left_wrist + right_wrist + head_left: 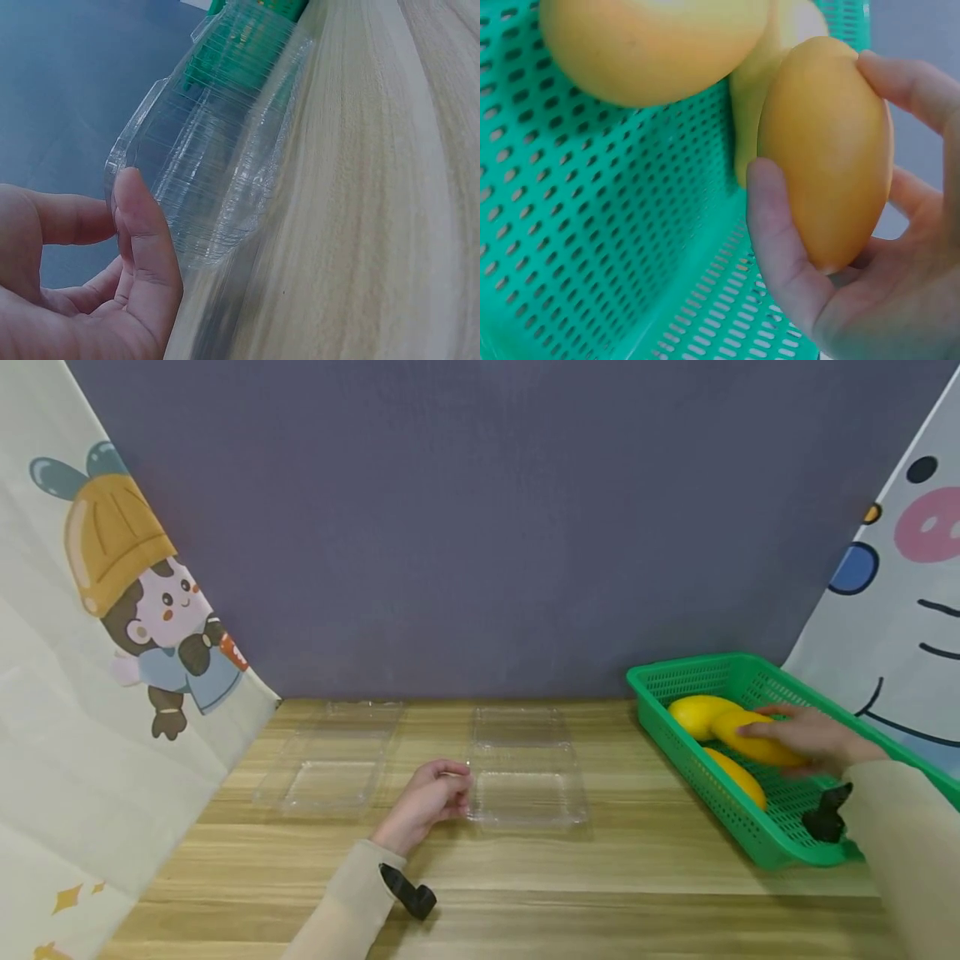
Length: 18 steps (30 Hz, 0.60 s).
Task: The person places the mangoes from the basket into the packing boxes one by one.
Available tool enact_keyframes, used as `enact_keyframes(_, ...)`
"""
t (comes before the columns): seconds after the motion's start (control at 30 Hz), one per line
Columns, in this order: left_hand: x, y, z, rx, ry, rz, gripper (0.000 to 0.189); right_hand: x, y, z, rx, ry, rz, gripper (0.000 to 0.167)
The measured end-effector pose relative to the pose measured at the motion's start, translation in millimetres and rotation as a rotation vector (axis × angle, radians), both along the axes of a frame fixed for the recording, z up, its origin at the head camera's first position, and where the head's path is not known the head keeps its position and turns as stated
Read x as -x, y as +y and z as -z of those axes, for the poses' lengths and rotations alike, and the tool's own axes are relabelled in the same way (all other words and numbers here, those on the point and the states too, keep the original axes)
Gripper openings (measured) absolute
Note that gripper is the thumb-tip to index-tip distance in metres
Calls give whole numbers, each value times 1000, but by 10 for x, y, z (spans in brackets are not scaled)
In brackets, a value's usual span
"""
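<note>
My right hand (pixel 821 739) grips a yellow mango (pixel 752 741) over the green plastic basket (pixel 693 785). In the right wrist view, thumb and fingers lie around the held mango (pixel 825 157). Two more mangoes show in the basket, one at the back (pixel 692 714) and one along its left side (pixel 738 777). At the middle of the table my left hand (pixel 427 797) pinches the left edge of an opened clear plastic box (pixel 528 797). The left wrist view has the thumb and finger on the rim of this clear box (pixel 217 142).
A second opened clear plastic box (pixel 330 785) lies to the left on the wooden table (pixel 480 893). Behind the table stands a dark grey-blue panel (pixel 480 527). Printed cloths with cartoon figures hang at the left (pixel 45 693) and right (pixel 885 635).
</note>
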<state>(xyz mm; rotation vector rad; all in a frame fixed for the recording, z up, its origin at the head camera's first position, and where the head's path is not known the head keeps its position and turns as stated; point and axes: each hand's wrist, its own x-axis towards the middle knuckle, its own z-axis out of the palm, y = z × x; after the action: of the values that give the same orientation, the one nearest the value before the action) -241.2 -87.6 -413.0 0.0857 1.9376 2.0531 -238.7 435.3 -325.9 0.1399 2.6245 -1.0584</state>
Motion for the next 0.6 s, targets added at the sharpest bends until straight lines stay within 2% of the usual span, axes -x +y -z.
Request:
enact_keyframes(0.43,15,-9,-9,9,-4,11,38,-19,-186,-213,44,119,-12,92)
enact_keyframes(0.6,-5,3,-14,4,-13,15,38,-48,-285,-304,66,142,9,90)
